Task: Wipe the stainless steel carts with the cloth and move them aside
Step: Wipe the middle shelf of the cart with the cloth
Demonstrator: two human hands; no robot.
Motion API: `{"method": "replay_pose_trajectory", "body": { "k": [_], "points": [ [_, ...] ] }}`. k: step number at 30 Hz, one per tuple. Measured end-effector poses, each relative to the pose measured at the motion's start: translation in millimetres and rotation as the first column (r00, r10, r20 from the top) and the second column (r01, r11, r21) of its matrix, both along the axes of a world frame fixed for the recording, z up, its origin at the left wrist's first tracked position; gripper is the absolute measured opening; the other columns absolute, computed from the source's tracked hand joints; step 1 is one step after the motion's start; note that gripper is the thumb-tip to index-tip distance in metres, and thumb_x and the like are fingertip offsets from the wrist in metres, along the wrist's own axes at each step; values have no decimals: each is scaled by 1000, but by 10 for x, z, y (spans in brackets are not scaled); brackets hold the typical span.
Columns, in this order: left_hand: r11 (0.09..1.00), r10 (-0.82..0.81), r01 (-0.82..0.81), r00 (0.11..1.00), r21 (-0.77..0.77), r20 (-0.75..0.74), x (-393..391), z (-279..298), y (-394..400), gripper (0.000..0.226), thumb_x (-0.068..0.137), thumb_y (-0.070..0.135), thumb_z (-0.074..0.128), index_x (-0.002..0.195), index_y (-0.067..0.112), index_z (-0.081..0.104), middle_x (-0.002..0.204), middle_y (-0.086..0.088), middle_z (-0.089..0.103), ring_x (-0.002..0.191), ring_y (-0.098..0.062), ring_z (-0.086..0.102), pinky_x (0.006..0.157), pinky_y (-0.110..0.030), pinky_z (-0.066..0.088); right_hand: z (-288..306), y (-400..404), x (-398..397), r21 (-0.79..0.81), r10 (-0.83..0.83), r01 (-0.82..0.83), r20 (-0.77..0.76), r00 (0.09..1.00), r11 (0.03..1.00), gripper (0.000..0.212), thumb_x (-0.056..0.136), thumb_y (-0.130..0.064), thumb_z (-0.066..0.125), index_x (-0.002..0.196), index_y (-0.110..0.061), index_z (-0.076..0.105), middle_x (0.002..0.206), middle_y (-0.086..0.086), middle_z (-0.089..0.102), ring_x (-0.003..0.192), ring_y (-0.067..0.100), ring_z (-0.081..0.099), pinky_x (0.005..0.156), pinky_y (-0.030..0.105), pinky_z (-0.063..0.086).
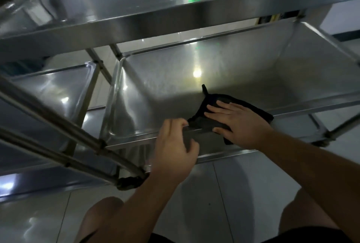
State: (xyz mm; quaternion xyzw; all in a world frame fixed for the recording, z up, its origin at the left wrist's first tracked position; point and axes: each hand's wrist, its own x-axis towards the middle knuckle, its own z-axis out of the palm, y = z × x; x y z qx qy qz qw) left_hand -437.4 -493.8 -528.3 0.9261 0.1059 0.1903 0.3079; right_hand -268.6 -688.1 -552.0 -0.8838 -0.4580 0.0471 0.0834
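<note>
Person crouches at the lower shelf (pixel 175 90) of a stainless steel cart (pixel 194 11), knees visible at 6 o'clock over the tiled floor (pixel 243 188). Right hand (pixel 236 121) lies flat, fingers straight and spread, pressing a black cloth (pixel 212 121) down onto the shelf's near rim (pixel 224 154), at about 3 o'clock from the left hand. Cloth is draped over that rim, part inside the tray, part hanging on the outer side; one corner sticks up at its 12 o'clock end. Left hand (pixel 173 145) grips the same rim just beside the cloth, fingers curled over the edge, thumb on the outer face. Hands are near each other, not touching. Cart's top shelf runs overhead at 12 o'clock, reflecting ceiling lights. A second cart (pixel 48 94) sits at 9 o'clock, its tubular rails (pixel 58 123) crossing diagonally in front, a caster (pixel 129 182) at their low end, at about 7 o'clock from the left hand.
</note>
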Motion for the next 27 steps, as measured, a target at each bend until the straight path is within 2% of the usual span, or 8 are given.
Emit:
{"method": "replay_pose_trajectory", "body": {
  "k": [3, 5, 11, 14, 16, 20, 24, 27],
  "points": [
    [993, -94, 95, 995, 64, -24, 174, -4, -320, 42, 82, 20, 72, 123, 19, 61, 119, 7, 50, 107, -12, 49, 87, -26, 39, 3, -303, 72, 7, -37, 37, 6, 999, 999, 62, 105, -61, 32, 162, -41, 19, 165, -23, 7, 158, 5, 3, 129, 33, 7],
    [988, -129, 133, 990, 81, -53, 280, -23, -471, 42, 82, 20, 73, 122, 18, 63, 120, 5, 51, 107, -15, 49, 90, -30, 43, 9, -527, 138, 15, -63, 63, 9, 998, 998, 62, 104, -61, 32, 161, -42, 20, 165, -23, 9, 157, 4, 3, 128, 31, 6],
    [946, -227, 245, 968, 212, -107, 615, -39, -845, 44, 80, 19, 73, 123, 16, 64, 123, -1, 54, 110, -23, 53, 95, -38, 47, 57, -1223, 401, 12, -145, 146, -25, 989, 989, 67, 97, -69, 23, 160, -45, 20, 166, -24, 12, 157, 2, 0, 125, 26, 0],
    [912, -266, 301, 951, 277, -160, 802, -41, -1059, 50, 81, 22, 70, 130, 18, 60, 131, 1, 52, 118, -22, 50, 102, -36, 43, 41, -1497, 512, 8, -197, 197, -21, 980, 980, 64, 99, -66, 28, 159, -47, 18, 167, -24, 10, 157, 2, -1, 125, 26, -2],
    [887, -291, 342, 936, 309, -200, 935, -52, -1213, 58, 83, 25, 67, 139, 18, 55, 141, 1, 48, 131, -21, 45, 109, -35, 37, 30, -1625, 570, 12, -224, 225, -24, 974, 974, 64, 101, -63, 32, 161, -45, 21, 167, -24, 10, 156, 1, -2, 123, 25, -4],
    [839, -351, 431, 895, 332, -275, 1186, -114, -1467, 76, 92, 30, 60, 162, 15, 32, 167, -2, 29, 160, -21, 16, 128, -35, 16, 35, -1860, 743, 8, -248, 249, -49, 968, 969, 65, 101, -63, 35, 162, -43, 25, 167, -24, 11, 155, 1, -1, 123, 24, -5],
    [792, -353, 468, 875, 392, -331, 1416, -199, -1668, 89, 97, 37, 54, 169, 15, 8, 178, -4, 2, 163, -19, -5, 131, -34, -4, 76, -2151, 963, -9, -278, 278, -79, 957, 960, 74, 93, -73, 23, 161, -43, 24, 167, -23, 12, 158, 5, 4, 127, 32, 1],
    [758, -340, 487, 863, 435, -373, 1521, -280, -1719, 97, 98, 49, 50, 169, 16, -7, 177, -3, -13, 162, -19, -14, 131, -36, -6, 75, -2334, 1036, 21, -311, 314, -89, 946, 949, 74, 93, -73, 23, 160, -42, 27, 166, -23, 15, 157, 5, 6, 128, 35, 4]
  ]
}}
